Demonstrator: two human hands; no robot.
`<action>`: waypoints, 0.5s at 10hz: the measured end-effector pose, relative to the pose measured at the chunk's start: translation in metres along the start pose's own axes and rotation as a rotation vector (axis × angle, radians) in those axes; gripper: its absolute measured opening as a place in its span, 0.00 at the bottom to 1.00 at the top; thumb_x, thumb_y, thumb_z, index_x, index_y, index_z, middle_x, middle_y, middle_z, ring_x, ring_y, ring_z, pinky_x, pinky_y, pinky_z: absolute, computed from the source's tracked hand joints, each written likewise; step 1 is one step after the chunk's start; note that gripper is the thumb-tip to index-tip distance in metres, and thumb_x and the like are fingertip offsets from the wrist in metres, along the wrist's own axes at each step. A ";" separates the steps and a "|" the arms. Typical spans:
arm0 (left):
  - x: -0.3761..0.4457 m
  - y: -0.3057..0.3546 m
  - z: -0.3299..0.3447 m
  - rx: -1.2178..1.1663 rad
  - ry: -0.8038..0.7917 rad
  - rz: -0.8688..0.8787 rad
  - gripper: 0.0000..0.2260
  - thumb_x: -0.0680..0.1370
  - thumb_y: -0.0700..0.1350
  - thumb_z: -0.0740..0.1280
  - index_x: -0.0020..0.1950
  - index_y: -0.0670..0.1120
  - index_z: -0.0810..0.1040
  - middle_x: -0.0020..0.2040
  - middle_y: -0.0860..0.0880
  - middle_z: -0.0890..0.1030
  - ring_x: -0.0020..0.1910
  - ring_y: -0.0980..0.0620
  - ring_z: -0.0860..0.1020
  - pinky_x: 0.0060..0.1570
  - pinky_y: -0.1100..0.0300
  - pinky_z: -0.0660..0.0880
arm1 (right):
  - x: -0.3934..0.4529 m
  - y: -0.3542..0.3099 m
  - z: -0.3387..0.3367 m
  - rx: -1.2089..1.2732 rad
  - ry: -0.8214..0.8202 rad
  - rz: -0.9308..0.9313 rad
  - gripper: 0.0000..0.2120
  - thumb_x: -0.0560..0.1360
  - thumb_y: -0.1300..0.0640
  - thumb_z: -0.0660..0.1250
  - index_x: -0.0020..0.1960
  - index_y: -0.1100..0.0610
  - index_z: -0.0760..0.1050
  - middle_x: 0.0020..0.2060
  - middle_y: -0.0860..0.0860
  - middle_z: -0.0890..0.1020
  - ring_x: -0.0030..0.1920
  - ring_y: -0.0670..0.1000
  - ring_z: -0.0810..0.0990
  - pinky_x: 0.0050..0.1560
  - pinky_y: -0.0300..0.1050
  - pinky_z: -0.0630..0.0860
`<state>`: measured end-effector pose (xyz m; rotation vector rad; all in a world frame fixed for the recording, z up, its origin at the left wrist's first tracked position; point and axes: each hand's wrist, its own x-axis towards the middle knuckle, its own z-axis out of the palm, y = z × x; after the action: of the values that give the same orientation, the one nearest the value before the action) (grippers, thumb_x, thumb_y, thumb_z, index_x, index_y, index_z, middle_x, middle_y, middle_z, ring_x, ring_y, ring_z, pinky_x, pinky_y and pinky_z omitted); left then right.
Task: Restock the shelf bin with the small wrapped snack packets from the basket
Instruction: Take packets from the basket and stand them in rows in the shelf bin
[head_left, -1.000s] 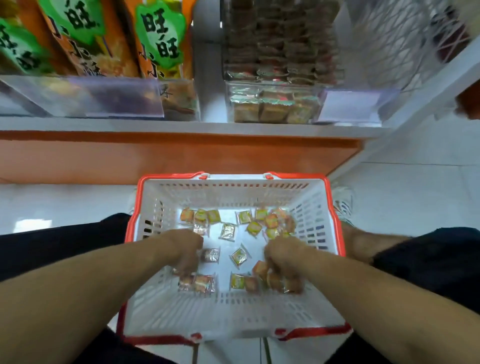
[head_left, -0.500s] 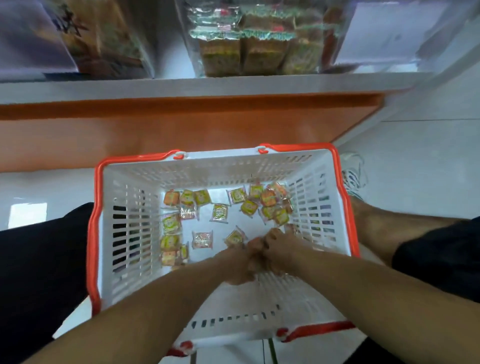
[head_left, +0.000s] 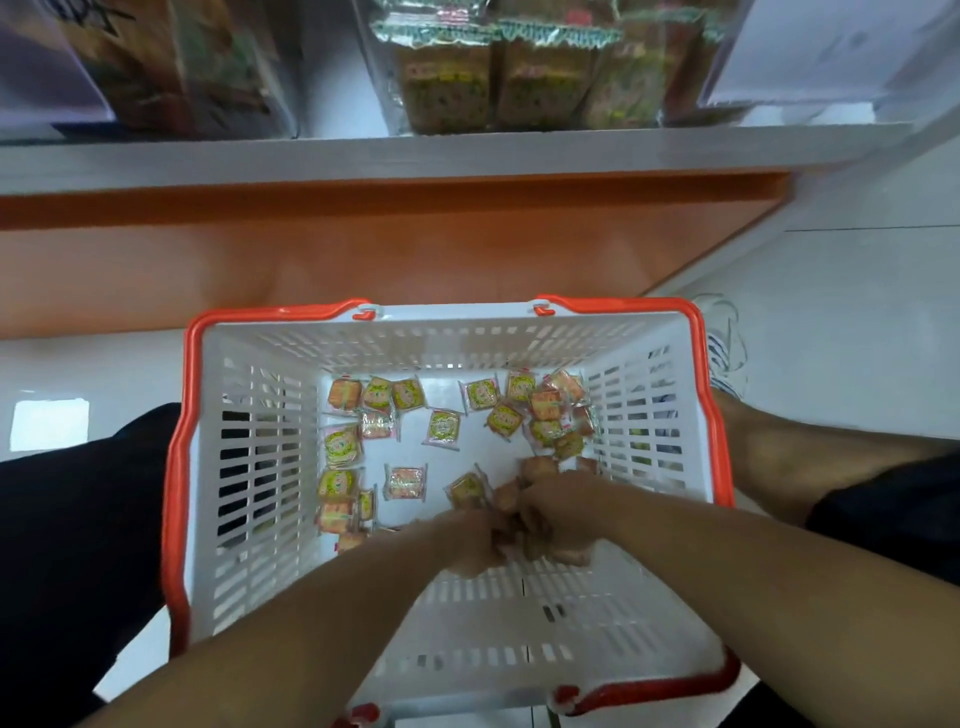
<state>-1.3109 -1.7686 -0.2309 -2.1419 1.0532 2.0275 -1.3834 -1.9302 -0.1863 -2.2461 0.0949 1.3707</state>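
Observation:
A white slatted basket (head_left: 260, 467) with an orange rim stands on the floor under the shelf. Several small wrapped snack packets (head_left: 442, 427) in yellow-green and orange wrappers lie scattered over its bottom. Both hands are down inside the basket at its right middle, pressed together. My left hand (head_left: 467, 543) and my right hand (head_left: 563, 519) are curled round a bunch of packets held between them; the packets in them are blurred. The clear shelf bin (head_left: 498, 78) with stacked packets sits above on the shelf.
A grey shelf edge (head_left: 467, 156) with an orange panel (head_left: 363, 249) below runs across the top. Bags of snacks (head_left: 182, 67) fill the bin at upper left. My knees in dark trousers flank the basket, and a white shoe (head_left: 724, 353) sits at the right on pale floor tiles.
My hands moved from apart to together at the basket's right middle, gathering packets between them. The camera tilted down, so the shelf now sits higher in view.

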 end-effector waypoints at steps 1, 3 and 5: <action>-0.004 0.001 0.002 -0.070 0.067 0.020 0.14 0.82 0.46 0.66 0.67 0.46 0.79 0.65 0.45 0.81 0.63 0.46 0.79 0.63 0.55 0.75 | -0.005 -0.002 -0.016 0.072 -0.027 -0.019 0.20 0.72 0.53 0.73 0.63 0.45 0.78 0.61 0.52 0.77 0.59 0.56 0.78 0.54 0.45 0.72; -0.038 0.013 -0.054 -0.101 0.092 -0.043 0.13 0.81 0.48 0.67 0.62 0.44 0.81 0.56 0.46 0.84 0.55 0.47 0.82 0.57 0.54 0.78 | -0.016 -0.023 -0.073 0.098 -0.020 0.129 0.13 0.71 0.63 0.67 0.52 0.53 0.84 0.51 0.51 0.83 0.48 0.52 0.80 0.43 0.44 0.79; -0.124 0.042 -0.150 -0.268 0.164 -0.057 0.12 0.81 0.47 0.60 0.50 0.46 0.83 0.49 0.45 0.79 0.38 0.48 0.77 0.36 0.56 0.78 | -0.083 -0.081 -0.164 -0.063 0.021 0.104 0.14 0.72 0.63 0.62 0.52 0.59 0.84 0.48 0.56 0.86 0.47 0.59 0.86 0.42 0.56 0.85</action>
<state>-1.1900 -1.8108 -0.0787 -2.4726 0.7590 2.1029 -1.2654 -1.9499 -0.0257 -2.3374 0.1799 1.4220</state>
